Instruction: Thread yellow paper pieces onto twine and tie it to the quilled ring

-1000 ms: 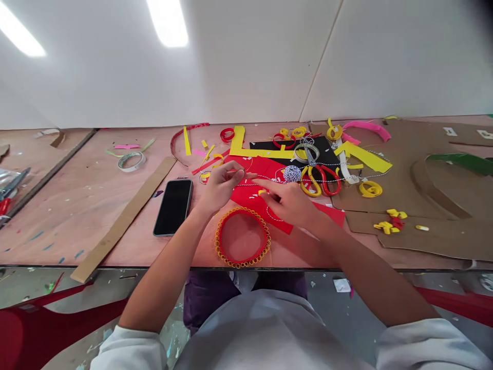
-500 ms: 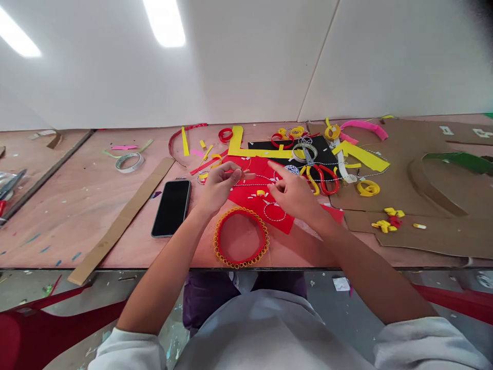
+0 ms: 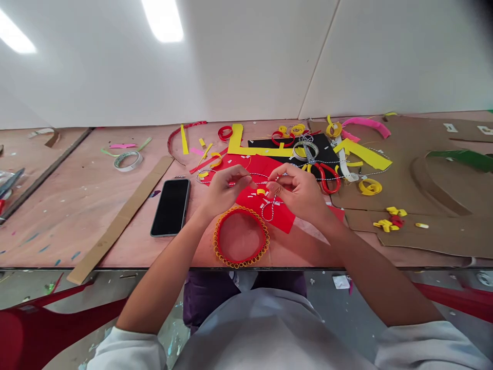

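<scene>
Over a red paper sheet, my left hand and my right hand face each other with fingertips pinched. A black-and-white twisted string hangs in a loop below my right fingers, which grip it. More string runs between the two hands, and my left fingertips are closed at its line; whether they grip it is too small to tell. Nearer the table edge, below my hands, lies a red ring edged with small yellow paper rolls. A small yellow paper curl rests on the red sheet.
A phone and a cardboard strip lie to the left, with a tape roll behind. Red-handled scissors, yellow paper and brown cardboard are on the right. A white wall rises behind the table.
My right hand has gone from a pointing finger to a pinch on the string. The string loop has shifted and now hangs from that hand. My left hand has turned slightly, its fingertips closer together.
</scene>
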The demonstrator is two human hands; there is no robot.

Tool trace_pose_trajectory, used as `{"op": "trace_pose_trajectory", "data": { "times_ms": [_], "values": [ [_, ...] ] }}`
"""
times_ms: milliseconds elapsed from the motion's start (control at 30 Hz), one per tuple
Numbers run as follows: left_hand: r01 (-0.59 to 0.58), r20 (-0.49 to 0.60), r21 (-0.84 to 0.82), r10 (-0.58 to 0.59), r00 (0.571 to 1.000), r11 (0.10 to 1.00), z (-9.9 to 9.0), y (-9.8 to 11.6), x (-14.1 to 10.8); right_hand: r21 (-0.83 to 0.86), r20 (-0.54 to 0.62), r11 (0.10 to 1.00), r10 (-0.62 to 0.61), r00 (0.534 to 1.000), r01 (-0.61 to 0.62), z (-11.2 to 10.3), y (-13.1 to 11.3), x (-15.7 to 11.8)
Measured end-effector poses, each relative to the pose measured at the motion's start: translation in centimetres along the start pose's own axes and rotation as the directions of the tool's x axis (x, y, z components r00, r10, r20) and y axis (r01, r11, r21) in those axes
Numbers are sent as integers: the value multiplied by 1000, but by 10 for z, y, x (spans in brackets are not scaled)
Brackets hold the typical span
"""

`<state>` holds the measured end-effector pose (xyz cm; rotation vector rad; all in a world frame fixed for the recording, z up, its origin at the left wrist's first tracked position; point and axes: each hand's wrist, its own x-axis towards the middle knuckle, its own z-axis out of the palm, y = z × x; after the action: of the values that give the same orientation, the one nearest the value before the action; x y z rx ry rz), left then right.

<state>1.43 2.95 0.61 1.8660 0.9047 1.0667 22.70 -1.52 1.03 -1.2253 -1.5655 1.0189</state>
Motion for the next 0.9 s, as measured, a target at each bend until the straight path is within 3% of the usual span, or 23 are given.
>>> {"op": "trace_pose_trajectory", "data": {
  "times_ms": [367, 900],
  "values": [
    [-7, 67, -32, 9, 998, 999, 7, 8, -5, 122, 35, 989, 78, 996, -81, -1, -4, -3],
    [74, 176, -312, -18, 984, 947, 8, 19, -8, 190, -26, 973, -127, 992, 130, 6, -7, -6]
  ]
}}
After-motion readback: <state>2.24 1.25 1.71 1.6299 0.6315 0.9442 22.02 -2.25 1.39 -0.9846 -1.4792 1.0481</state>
